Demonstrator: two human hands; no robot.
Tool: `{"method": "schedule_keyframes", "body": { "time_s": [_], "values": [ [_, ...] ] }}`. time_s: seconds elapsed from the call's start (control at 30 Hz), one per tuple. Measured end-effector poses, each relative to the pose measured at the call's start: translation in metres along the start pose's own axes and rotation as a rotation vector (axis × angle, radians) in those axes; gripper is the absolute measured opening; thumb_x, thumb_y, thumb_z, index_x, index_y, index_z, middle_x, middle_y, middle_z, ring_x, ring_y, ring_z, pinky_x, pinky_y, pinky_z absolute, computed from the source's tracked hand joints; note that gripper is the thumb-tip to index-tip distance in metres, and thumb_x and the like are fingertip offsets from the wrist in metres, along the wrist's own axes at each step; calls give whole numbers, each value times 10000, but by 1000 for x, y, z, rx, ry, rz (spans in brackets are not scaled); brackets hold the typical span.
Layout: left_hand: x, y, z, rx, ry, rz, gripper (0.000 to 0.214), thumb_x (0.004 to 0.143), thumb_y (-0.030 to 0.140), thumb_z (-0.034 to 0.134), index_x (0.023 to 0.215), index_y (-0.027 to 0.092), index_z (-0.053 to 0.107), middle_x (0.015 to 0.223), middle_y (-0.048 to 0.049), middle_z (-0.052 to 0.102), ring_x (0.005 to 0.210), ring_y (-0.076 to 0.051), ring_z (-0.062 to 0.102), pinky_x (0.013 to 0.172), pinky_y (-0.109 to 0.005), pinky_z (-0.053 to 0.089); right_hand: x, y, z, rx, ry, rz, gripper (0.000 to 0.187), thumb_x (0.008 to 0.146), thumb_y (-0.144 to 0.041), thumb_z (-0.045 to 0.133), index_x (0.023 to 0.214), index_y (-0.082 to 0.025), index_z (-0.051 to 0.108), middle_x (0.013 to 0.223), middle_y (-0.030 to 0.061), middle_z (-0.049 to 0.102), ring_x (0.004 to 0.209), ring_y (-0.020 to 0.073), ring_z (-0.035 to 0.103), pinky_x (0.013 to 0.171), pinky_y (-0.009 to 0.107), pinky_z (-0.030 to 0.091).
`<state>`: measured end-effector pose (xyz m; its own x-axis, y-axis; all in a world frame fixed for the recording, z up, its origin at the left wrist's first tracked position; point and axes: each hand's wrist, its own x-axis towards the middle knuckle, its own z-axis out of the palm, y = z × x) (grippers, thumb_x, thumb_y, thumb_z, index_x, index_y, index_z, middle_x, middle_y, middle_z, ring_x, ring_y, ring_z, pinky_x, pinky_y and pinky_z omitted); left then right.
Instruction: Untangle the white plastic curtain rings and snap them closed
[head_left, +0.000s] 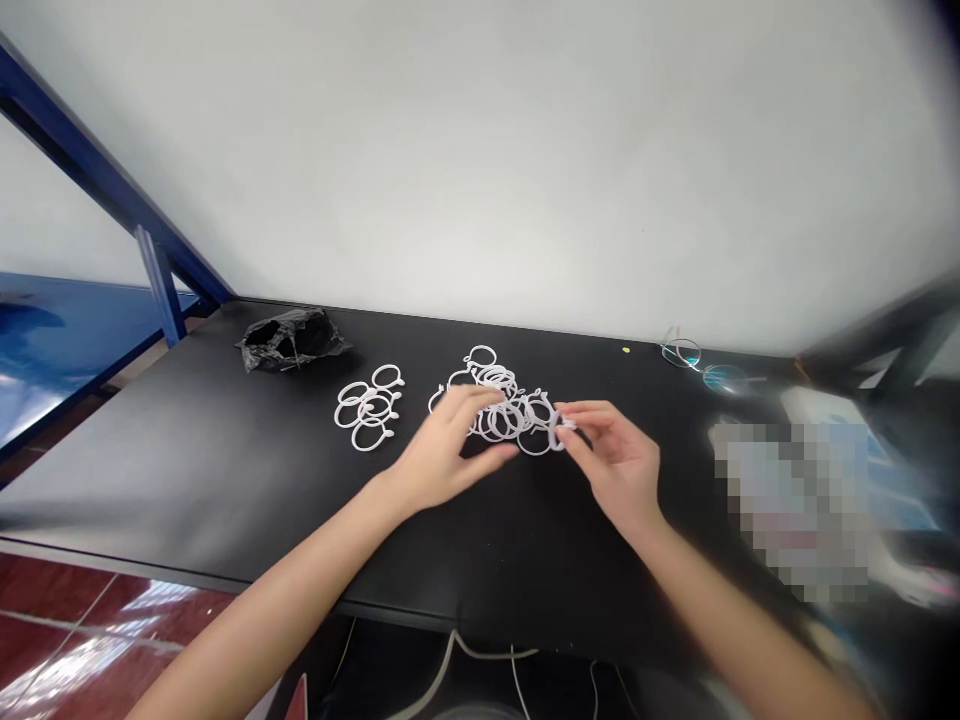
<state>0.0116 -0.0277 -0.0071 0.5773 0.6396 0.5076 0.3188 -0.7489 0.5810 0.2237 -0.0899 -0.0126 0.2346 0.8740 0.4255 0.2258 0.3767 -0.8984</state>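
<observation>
A heap of white rings [504, 420], each with a small eyelet, lies on the black table [225, 470]. My left hand [457, 440] reaches over the heap's left side with thumb and fingers apart, partly hiding the rings beneath. At the heap's right edge, my right hand [615, 450] pinches one white ring [556, 432] between thumb and fingertips. Several more rings [367, 408] form a smaller, separate group to the left of my left hand.
A crumpled black plastic bag [292, 340] sits at the back left. Eyeglasses [701, 368] rest near the wall at the back right. Blurred packages [825, 480] occupy the right side. Pale cables [450, 660] hang below the front edge, and a blue metal frame [112, 180] rises at left.
</observation>
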Motion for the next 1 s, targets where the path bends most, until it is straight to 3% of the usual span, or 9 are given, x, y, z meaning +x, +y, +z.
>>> {"method": "schedule_keyframes", "body": {
  "time_s": [0.1, 0.2, 0.33, 0.43, 0.57, 0.73, 0.87, 1.0],
  "values": [
    [-4, 13, 13, -211, -145, -25, 532, 883, 366, 638, 1348, 219, 424, 1312, -119, 556, 1204, -229, 540, 1027, -398, 460, -14, -7, 13, 102, -109, 9, 57, 833, -198, 686, 858, -241, 659, 1001, 67, 666, 997, 232, 661, 865, 420, 574],
    [-4, 17, 14, -331, -210, -79, 514, 899, 344, 619, 1362, 226, 431, 1247, -93, 609, 1090, -195, 611, 965, -362, 508, -20, -9, 17, 67, -146, -28, 97, 831, -165, 678, 875, -251, 669, 1024, 67, 664, 995, 232, 655, 852, 423, 573],
    [-2, 16, 8, -323, -256, -70, 470, 916, 292, 584, 1365, 218, 464, 1259, -98, 610, 1111, -200, 599, 969, -364, 501, -16, -10, 12, -107, -177, -179, 148, 818, -127, 669, 890, -256, 683, 919, 52, 668, 873, 217, 655, 778, 397, 565],
    [-1, 14, 4, -284, -229, -61, 451, 897, 276, 600, 1332, 189, 518, 1187, -104, 635, 968, -173, 618, 896, -336, 525, -13, -11, 9, -192, -209, -207, 153, 833, -110, 642, 898, -243, 680, 834, 39, 679, 775, 200, 648, 710, 360, 549],
    [0, 13, 0, -291, -189, -75, 346, 864, 285, 641, 1186, 160, 625, 1089, -97, 659, 795, -138, 593, 769, -292, 535, -16, -9, 9, -147, -250, -117, 130, 862, -132, 618, 919, -231, 679, 831, 35, 696, 753, 185, 655, 709, 335, 546],
    [2, 15, -5, -380, -180, -107, 303, 838, 292, 691, 1107, 153, 666, 957, -63, 690, 747, -127, 565, 780, -291, 510, -15, -7, 11, 145, -248, 103, 52, 851, -185, 670, 834, -226, 697, 772, 12, 687, 718, 149, 661, 672, 274, 550],
    [4, 16, -6, -402, -210, -127, 263, 853, 287, 675, 1082, 157, 669, 900, -49, 693, 753, -133, 564, 775, -287, 499, -12, -7, 11, 210, -279, 212, 78, 849, -223, 683, 777, -219, 712, 719, 6, 693, 690, 139, 668, 687, 269, 558],
    [6, 7, -16, -263, -214, -124, 281, 852, 308, 665, 1103, 183, 645, 999, -51, 677, 876, -161, 595, 831, -297, 494, -11, -6, 11, 123, -279, 217, 110, 853, -250, 679, 957, -234, 710, 892, 32, 735, 824, 180, 707, 796, 330, 581]
  ]
}}
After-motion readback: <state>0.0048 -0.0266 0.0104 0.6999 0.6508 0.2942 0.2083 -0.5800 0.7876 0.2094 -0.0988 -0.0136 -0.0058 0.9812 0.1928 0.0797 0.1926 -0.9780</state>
